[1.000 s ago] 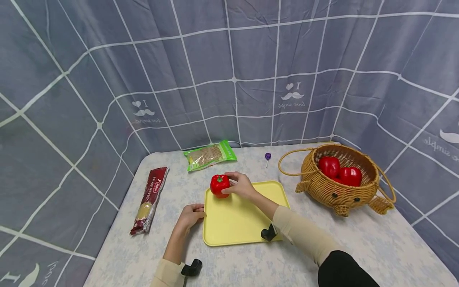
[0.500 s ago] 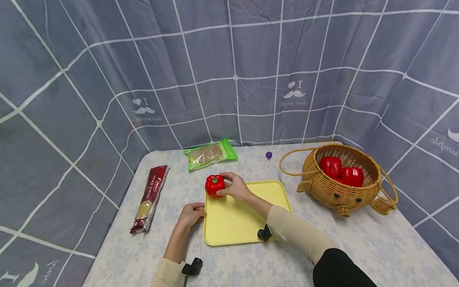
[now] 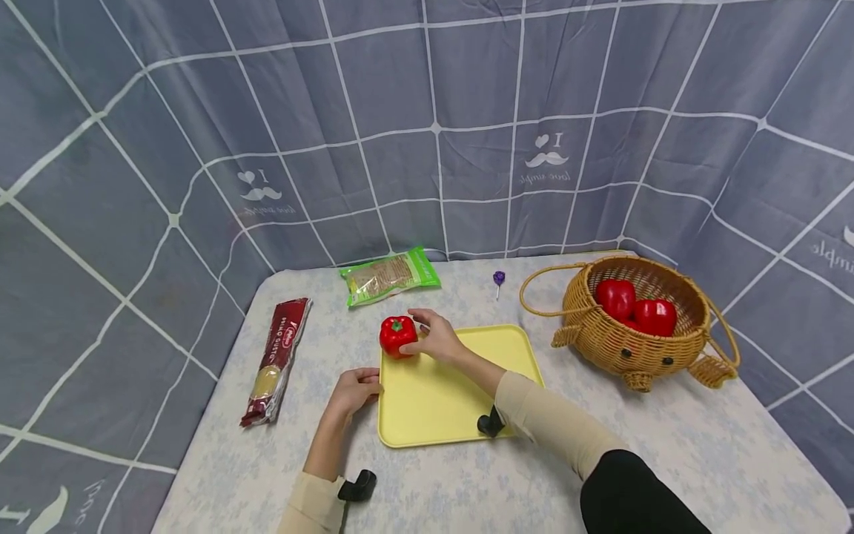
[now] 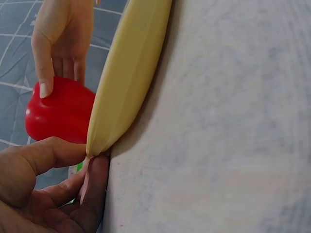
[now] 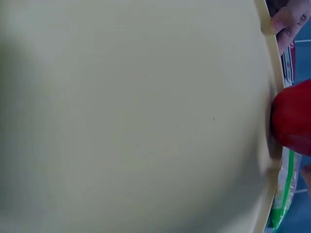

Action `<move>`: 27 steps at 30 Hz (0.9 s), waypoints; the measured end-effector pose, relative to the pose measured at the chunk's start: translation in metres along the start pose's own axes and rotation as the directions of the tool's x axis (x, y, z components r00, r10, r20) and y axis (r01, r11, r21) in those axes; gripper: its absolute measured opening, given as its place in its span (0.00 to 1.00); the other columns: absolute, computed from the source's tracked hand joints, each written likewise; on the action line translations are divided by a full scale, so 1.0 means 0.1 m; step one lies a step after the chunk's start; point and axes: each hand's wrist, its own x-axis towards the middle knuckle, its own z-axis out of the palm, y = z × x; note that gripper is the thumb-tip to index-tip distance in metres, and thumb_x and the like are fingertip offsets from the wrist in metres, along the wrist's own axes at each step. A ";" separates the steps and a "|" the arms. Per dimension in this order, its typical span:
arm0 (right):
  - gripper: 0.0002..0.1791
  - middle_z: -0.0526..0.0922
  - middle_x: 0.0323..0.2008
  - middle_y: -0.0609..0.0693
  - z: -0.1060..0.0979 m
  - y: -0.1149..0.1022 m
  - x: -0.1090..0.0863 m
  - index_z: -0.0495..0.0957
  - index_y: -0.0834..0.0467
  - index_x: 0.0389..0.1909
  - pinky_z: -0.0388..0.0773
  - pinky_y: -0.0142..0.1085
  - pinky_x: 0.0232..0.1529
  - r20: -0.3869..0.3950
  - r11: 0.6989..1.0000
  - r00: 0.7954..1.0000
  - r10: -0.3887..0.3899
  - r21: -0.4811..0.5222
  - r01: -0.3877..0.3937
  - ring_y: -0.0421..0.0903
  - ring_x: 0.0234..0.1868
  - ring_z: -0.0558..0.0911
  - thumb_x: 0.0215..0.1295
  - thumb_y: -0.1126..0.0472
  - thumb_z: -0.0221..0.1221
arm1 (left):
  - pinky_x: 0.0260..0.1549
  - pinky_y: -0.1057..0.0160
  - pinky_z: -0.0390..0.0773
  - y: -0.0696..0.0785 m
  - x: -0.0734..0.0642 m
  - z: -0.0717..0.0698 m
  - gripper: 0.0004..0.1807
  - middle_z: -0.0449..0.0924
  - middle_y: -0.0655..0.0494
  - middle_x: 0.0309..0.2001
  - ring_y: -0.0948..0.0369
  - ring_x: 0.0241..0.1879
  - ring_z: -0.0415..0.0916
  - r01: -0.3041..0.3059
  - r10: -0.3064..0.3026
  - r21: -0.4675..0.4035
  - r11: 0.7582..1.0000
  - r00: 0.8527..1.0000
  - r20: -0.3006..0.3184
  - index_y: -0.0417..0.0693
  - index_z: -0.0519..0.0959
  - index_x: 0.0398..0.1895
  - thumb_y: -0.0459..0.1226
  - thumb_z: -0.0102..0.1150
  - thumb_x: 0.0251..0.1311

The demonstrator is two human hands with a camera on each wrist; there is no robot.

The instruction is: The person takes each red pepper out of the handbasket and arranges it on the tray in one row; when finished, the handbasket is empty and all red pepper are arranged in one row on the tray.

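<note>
A red bell pepper (image 3: 396, 340) with a green stem sits at the far-left corner of a yellow tray (image 3: 434, 400). My right hand (image 3: 439, 335) is around its right side, thumb over the pepper and the other fingers spread behind it. In the right wrist view, a fingertip (image 5: 306, 175) shows a small gap from the pepper. My left hand (image 3: 356, 391) pinches the tray's left edge between thumb and fingers, seen closely in the left wrist view, where the tray (image 4: 129, 73) appears edge-on.
At right stands a wicker basket (image 3: 600, 354) with several red peppers (image 3: 615, 298) inside. A green-edged noodle packet (image 3: 390, 278) and a purple lollipop (image 3: 499, 278) lie behind the tray. A dark red pasta pack (image 3: 276, 362) lies at left. Curtains (image 3: 373, 96) surround the table.
The pepper has shifted left to the tray's far-left corner along with my right hand, whose fingertips now stand a little farther off it. My left hand has stayed on the tray edge.
</note>
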 end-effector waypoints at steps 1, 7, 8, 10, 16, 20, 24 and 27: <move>0.44 0.70 0.67 0.59 -0.02 -0.01 0.00 0.65 0.64 0.68 0.66 0.46 0.68 0.006 1.000 1.000 0.004 -0.008 -0.004 0.55 0.69 0.70 0.49 0.64 0.73 | 0.35 0.66 0.80 0.01 0.00 0.00 0.21 0.79 0.42 0.46 0.59 0.38 0.78 -0.003 0.003 0.001 1.000 1.000 0.001 0.32 0.75 0.56 0.27 0.59 0.58; 0.44 0.69 0.67 0.62 -0.13 -0.05 -0.04 0.65 0.65 0.68 0.66 0.48 0.69 0.045 1.000 0.999 0.005 0.010 -0.005 0.58 0.66 0.71 0.50 0.62 0.72 | 0.35 0.65 0.81 0.03 -0.01 -0.01 0.21 0.78 0.42 0.46 0.60 0.37 0.77 -0.001 0.001 0.008 1.000 1.000 0.014 0.31 0.75 0.56 0.26 0.59 0.57; 0.43 0.69 0.67 0.63 -0.15 -0.06 -0.04 0.65 0.65 0.68 0.66 0.49 0.68 0.049 1.000 0.999 0.003 0.020 -0.004 0.58 0.66 0.71 0.50 0.62 0.72 | 0.35 0.65 0.81 0.02 -0.01 -0.01 0.21 0.78 0.42 0.46 0.60 0.37 0.77 0.004 -0.004 0.008 1.000 1.000 0.015 0.31 0.75 0.56 0.26 0.59 0.57; 0.42 0.70 0.66 0.63 -0.20 -0.09 -0.06 0.66 0.64 0.68 0.67 0.49 0.68 0.048 0.999 0.999 0.000 0.039 -0.002 0.59 0.65 0.72 0.51 0.62 0.72 | 0.35 0.65 0.81 0.03 -0.01 -0.01 0.21 0.78 0.42 0.46 0.60 0.38 0.77 0.013 -0.013 0.007 1.000 1.000 0.016 0.31 0.75 0.56 0.26 0.59 0.58; 0.36 0.75 0.63 0.59 -0.47 -0.27 -0.17 0.70 0.61 0.65 0.70 0.47 0.66 -0.022 0.995 0.999 0.042 0.088 -0.040 0.58 0.63 0.74 0.55 0.60 0.69 | 0.36 0.65 0.81 0.00 -0.01 0.00 0.22 0.78 0.41 0.48 0.60 0.39 0.77 0.017 -0.017 0.016 1.000 1.000 0.020 0.31 0.74 0.57 0.27 0.59 0.58; 0.34 0.76 0.63 0.57 -0.73 -0.43 -0.28 0.70 0.60 0.66 0.71 0.45 0.65 -0.069 0.989 0.993 0.096 0.123 -0.087 0.55 0.63 0.75 0.58 0.57 0.67 | 0.36 0.65 0.81 -0.02 0.00 0.00 0.22 0.78 0.41 0.48 0.60 0.39 0.78 0.018 -0.018 0.021 1.000 1.000 0.017 0.32 0.74 0.58 0.26 0.59 0.59; 0.33 0.73 0.65 0.59 -1.08 -0.58 -0.37 0.68 0.61 0.67 0.65 0.47 0.70 -0.104 0.984 0.990 0.095 0.161 -0.078 0.55 0.66 0.72 0.62 0.57 0.64 | 0.36 0.65 0.81 0.01 -0.01 -0.01 0.22 0.78 0.42 0.47 0.60 0.38 0.77 0.006 -0.007 0.027 1.000 1.000 0.022 0.31 0.74 0.57 0.26 0.59 0.58; 0.33 0.69 0.68 0.59 -1.37 -0.63 -0.45 0.66 0.62 0.68 0.59 0.48 0.73 -0.118 0.979 0.987 0.104 0.184 -0.081 0.54 0.70 0.68 0.64 0.55 0.61 | 0.35 0.66 0.80 0.03 -0.02 -0.01 0.22 0.78 0.43 0.45 0.61 0.37 0.76 -0.005 0.005 0.020 1.000 1.000 0.020 0.30 0.74 0.57 0.26 0.59 0.57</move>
